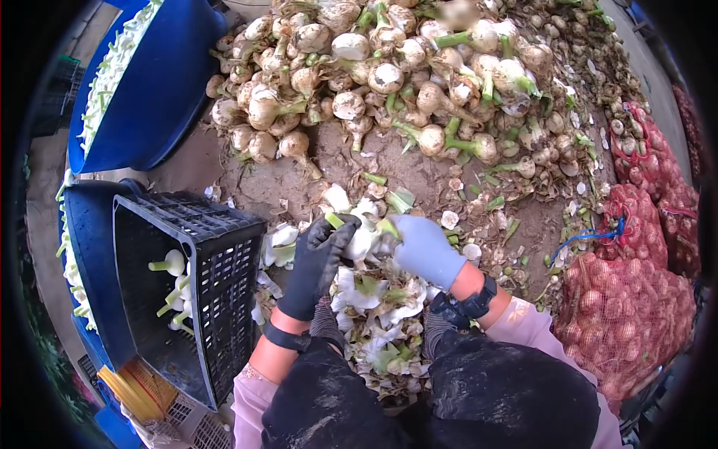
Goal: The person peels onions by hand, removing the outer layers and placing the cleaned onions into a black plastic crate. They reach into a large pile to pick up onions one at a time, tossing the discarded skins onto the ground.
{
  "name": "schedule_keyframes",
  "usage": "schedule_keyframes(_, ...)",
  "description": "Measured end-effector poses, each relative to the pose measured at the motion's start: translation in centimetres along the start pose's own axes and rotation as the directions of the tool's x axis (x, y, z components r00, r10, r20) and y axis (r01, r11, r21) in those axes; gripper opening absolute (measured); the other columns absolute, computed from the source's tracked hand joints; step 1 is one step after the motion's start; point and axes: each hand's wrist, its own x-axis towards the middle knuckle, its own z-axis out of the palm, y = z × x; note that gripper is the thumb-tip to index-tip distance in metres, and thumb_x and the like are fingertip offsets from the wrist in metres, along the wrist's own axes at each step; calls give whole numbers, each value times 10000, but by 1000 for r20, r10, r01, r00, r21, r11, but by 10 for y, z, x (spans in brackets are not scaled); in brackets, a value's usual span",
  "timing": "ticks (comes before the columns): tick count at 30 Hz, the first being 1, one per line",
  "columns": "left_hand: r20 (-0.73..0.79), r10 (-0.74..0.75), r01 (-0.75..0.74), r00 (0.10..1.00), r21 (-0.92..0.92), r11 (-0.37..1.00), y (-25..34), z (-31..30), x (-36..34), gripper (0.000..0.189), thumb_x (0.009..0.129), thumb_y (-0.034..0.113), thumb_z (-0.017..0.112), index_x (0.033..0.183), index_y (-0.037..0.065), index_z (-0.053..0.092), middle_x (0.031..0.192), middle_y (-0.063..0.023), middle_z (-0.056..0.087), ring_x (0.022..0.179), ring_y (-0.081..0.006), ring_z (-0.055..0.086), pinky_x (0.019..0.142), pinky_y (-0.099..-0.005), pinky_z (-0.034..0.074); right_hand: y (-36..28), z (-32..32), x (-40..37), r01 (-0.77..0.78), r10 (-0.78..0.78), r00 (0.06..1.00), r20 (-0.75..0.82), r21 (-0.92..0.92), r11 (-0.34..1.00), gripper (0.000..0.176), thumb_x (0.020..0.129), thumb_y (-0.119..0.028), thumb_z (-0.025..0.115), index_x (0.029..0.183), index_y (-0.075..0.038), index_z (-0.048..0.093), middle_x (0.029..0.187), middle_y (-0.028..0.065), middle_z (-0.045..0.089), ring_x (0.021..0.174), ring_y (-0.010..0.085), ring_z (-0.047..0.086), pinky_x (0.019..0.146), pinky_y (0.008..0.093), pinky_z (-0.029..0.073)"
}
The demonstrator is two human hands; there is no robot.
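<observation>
In a dark glove, my left hand (318,258) is closed around a garlic bulb (360,238); a cut green stem (333,220) pokes out between the fingers. My right hand (426,248), in a pale blue-grey glove, is closed beside it, pinching a green-tipped strip of garlic peel (388,227). Much of the bulb is hidden by the fingers and loose skin. White and papery peels (374,322) lie heaped below my hands, between my legs.
A large heap of unpeeled garlic bulbs (348,105) lies ahead. At left, a black crate (228,217) holds several peeled bulbs (175,262), near blue tubs (168,82) of peeled garlic. Red mesh sacks (624,314) full of bulbs stand at right.
</observation>
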Motion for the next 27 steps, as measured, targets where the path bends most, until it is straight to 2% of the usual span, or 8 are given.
schedule_keyframes(6, 186, 215, -220, 959, 9, 975, -18, -5, 6, 198, 916, 124, 582, 1081, 22, 625, 1088, -73, 635, 979, -174, 608, 846, -317, 516, 39, 8, -4, -178, 134, 974, -185, -247, 953, 265, 812, -210, 563, 1034, -74, 615, 889, 173, 657, 817, 359, 640, 721, 452, 510)
schedule_keyframes(8, 48, 105, -81, 993, -362, 929, -18, -15, 4, 199, 914, 81, 568, 1098, 17, 611, 1147, -98, 621, 1072, -230, 592, 929, -393, 501, 67, 2, -8, -339, 291, 934, -206, -263, 903, 269, 802, -240, 579, 1027, -98, 618, 882, 133, 669, 808, 331, 656, 709, 426, 525)
schedule_keyframes(10, -7, 253, -212, 967, -567, 796, -11, -29, 5, 253, 920, 85, 554, 1158, 0, 562, 1196, -140, 592, 1099, -295, 585, 933, -472, 501, 66, -24, -20, -465, 463, 883, -84, -298, 833, 309, 786, -285, 623, 1027, -92, 616, 892, 147, 664, 837, 320, 656, 720, 418, 527)
schedule_keyframes(14, -64, 191, -192, 979, -577, 793, -18, -50, 14, 327, 947, 205, 530, 1217, 21, 525, 1197, -114, 599, 1082, -261, 599, 890, -443, 531, 43, -11, -44, -43, 203, 921, 332, -430, 902, 502, 747, -386, 680, 1141, -94, 572, 981, 152, 647, 901, 300, 646, 769, 430, 511)
schedule_keyframes(17, -10, 14, -18, 1000, -666, 746, -23, -40, 18, 343, 959, 274, 508, 1209, 41, 538, 1176, -92, 615, 1041, -214, 621, 764, -349, 575, 13, -8, -39, 185, -133, 970, 203, -267, 946, 513, 790, -408, 653, 1180, -91, 554, 974, 142, 649, 870, 306, 647, 763, 428, 503)
schedule_keyframes(22, -69, -41, -9, 997, -602, 799, -17, -12, 19, 298, 962, 267, 513, 1117, 21, 581, 1024, -95, 653, 869, -198, 661, 690, -338, 570, -17, -7, 4, 223, -189, 970, -153, 251, 942, 344, 890, -347, 574, 1059, -49, 612, 848, 126, 659, 763, 271, 649, 685, 368, 508)
schedule_keyframes(25, -4, -56, 46, 998, -507, 860, -18, -17, 19, 281, 957, 264, 523, 1086, 20, 579, 984, -87, 655, 851, -199, 666, 691, -349, 573, -23, -13, 12, -149, -11, 981, 193, 790, 594, 250, 967, -215, 479, 931, 3, 598, 756, 73, 619, 660, 145, 608, 612, 244, 495)
schedule_keyframes(27, -131, -48, -24, 990, -502, 865, -17, -13, 17, 280, 956, 256, 526, 1079, 11, 581, 972, -100, 659, 844, -217, 670, 705, -367, 582, -15, -22, 5, 34, -138, 990, 21, 921, 389, 244, 965, -220, 489, 930, -2, 591, 767, 74, 620, 662, 144, 604, 627, 251, 501)
